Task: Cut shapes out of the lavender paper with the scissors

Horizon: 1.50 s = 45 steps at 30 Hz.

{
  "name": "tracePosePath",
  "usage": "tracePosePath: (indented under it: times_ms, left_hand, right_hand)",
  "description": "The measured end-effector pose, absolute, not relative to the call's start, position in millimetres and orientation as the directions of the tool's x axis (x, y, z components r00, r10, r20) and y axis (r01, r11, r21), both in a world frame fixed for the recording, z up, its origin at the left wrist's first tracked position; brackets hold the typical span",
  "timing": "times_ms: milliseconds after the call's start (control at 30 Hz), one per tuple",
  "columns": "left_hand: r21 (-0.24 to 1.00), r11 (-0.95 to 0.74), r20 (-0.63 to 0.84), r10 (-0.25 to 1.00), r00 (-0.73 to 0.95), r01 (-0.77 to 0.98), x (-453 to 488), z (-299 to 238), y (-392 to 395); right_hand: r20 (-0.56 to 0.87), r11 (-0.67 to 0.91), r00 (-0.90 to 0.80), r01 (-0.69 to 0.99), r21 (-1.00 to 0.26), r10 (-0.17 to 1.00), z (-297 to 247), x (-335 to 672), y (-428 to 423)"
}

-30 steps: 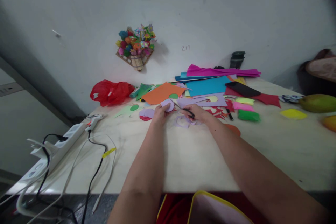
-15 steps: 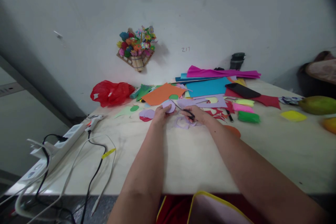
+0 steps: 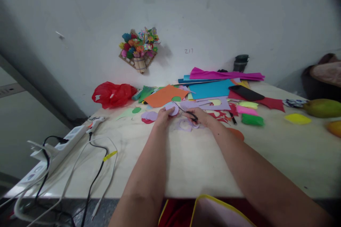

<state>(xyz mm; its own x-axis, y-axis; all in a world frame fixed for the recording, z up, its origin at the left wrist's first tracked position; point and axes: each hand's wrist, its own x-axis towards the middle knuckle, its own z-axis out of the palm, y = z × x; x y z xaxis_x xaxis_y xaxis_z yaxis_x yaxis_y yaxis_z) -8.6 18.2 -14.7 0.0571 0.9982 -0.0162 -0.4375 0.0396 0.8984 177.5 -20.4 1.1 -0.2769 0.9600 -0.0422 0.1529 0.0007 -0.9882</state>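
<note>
My left hand (image 3: pixel 163 116) pinches a rounded piece of lilac paper (image 3: pixel 173 108) over the middle of the table. Black-handled scissors (image 3: pixel 192 115) sit in my right hand (image 3: pixel 199 115), their blades pointing left against the paper's upper edge. Whether the blades are parted is too small to tell. Beneath my right hand lies a lilac paper scrap (image 3: pixel 185 125) with a rounded hole. Left of my left hand rest lilac cut-outs (image 3: pixel 150 115) on top of red ones (image 3: pixel 147 121).
An orange sheet (image 3: pixel 166 95), a blue sheet (image 3: pixel 210 89) and a phone (image 3: pixel 246 92) lie behind my hands. Clay packets (image 3: pixel 252 119) and a mango (image 3: pixel 322 108) are at right. A red plastic bag (image 3: pixel 114 94), a power strip (image 3: pixel 60 149) and cables occupy the left.
The lilac paper has turned slightly in my left hand. Both hands and the scissors are otherwise in nearly the same place.
</note>
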Motion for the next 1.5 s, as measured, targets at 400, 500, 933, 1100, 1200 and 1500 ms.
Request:
tracePosePath:
  times_ms: [400,500,933,1100,1200,1500]
  left_hand:
    - [0.908,0.059,-0.036,0.997,0.063,-0.415,-9,1,5]
    - [0.913,0.053,-0.030,0.997,0.064,-0.405,-9,0,5]
    - [0.888,0.048,-0.043,0.999,0.021,-0.457,-8,1,7]
    - [0.897,0.062,-0.055,0.998,0.029,-0.438,-9,1,6]
    - [0.904,0.072,-0.053,0.997,0.056,-0.422,-10,2,5]
    - [0.928,0.067,-0.046,0.997,0.067,-0.365,-10,1,5]
  right_hand:
    - [0.001,0.046,-0.279,0.153,-0.987,0.960,-1,176,-20]
    - [0.009,0.055,-0.274,0.159,-0.986,0.962,-1,176,-20]
    - [-0.009,0.037,-0.306,0.143,-0.989,0.952,-4,178,-18]
    - [-0.024,0.024,-0.304,0.154,-0.988,0.952,-2,179,-20]
    - [-0.036,0.012,-0.302,0.154,-0.988,0.953,0,179,-21]
    - [-0.060,-0.019,-0.296,0.139,-0.990,0.953,4,176,-23]
